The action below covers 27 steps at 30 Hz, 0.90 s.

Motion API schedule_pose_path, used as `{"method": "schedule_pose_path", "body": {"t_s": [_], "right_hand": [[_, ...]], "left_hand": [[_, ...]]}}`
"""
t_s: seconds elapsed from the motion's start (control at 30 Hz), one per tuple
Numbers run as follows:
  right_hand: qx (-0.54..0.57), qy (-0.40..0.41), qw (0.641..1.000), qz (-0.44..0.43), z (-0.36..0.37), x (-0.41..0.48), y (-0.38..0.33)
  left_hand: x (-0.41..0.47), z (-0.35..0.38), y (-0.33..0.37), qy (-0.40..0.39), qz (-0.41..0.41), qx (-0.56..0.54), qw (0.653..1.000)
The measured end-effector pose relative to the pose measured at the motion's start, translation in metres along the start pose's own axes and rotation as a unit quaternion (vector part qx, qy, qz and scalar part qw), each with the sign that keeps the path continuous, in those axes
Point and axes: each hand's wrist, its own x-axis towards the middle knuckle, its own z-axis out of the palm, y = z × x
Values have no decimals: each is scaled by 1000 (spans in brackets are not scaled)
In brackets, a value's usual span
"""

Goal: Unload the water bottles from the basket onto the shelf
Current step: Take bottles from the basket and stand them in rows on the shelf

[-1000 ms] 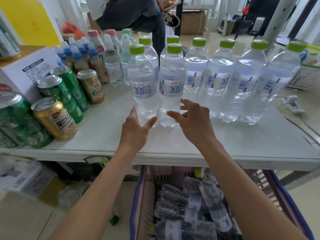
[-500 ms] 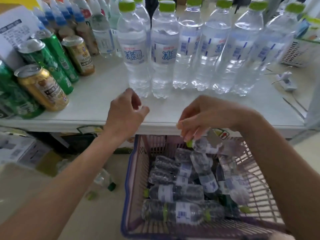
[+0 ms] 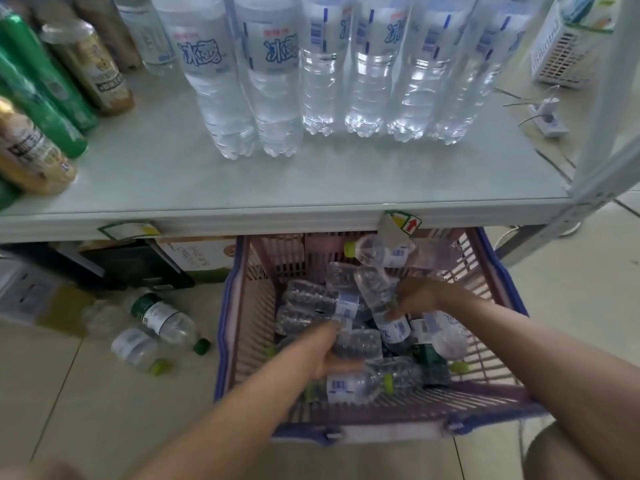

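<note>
In slatted basket point(image 3: 251, 306), left hand point(image 3: 329, 355) round ribbed bottle point(image 3: 362, 342), right hand point(image 3: 419, 294) round clear bottle point(image 3: 375, 289)

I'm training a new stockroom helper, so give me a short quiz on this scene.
1. True or false: the left hand and right hand are both down in the basket.
2. The water bottles on the shelf are: A) lying flat, B) upright, C) stacked.
3. Outside the basket, where do loose bottles lie?
Key: 1 true; 2 B; 3 on the floor, left of the basket.
</note>
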Motion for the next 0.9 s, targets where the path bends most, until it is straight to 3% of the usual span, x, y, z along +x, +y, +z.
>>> {"method": "schedule_pose_path", "body": {"t_s": [0.07, 0.2, 0.33, 0.53, 0.6, 0.7, 0.8, 0.83, 0.9], "right_hand": [[42, 28, 998, -24, 12, 12, -7], [144, 49, 987, -46, 20, 28, -23], [62, 120, 988, -79, 22, 24, -28], [-7, 70, 992, -101, 6, 2, -22], [-39, 64, 991, -115, -1, -10, -18], [-70, 72, 985, -139, -12, -22, -11], [-55, 85, 985, -140, -21, -35, -3], [-53, 89, 985, -137, -22, -37, 1], [-63, 87, 985, -138, -23, -40, 6]], "left_hand": [[16, 7, -5, 51, -5, -124, 991], [28, 17, 8, 53, -52, -99, 992], [31, 22, 12, 72, -51, -74, 993], [35, -23, 1, 125, -59, -148, 979], [42, -25, 1, 149, -44, -16, 988], [54, -19, -4, 183, 23, 233, 955], [53, -10, 9, 250, 150, 344, 893], [49, -2, 18, 241, 184, 338, 891], [47, 24, 41, 124, 173, 145, 966]]}}
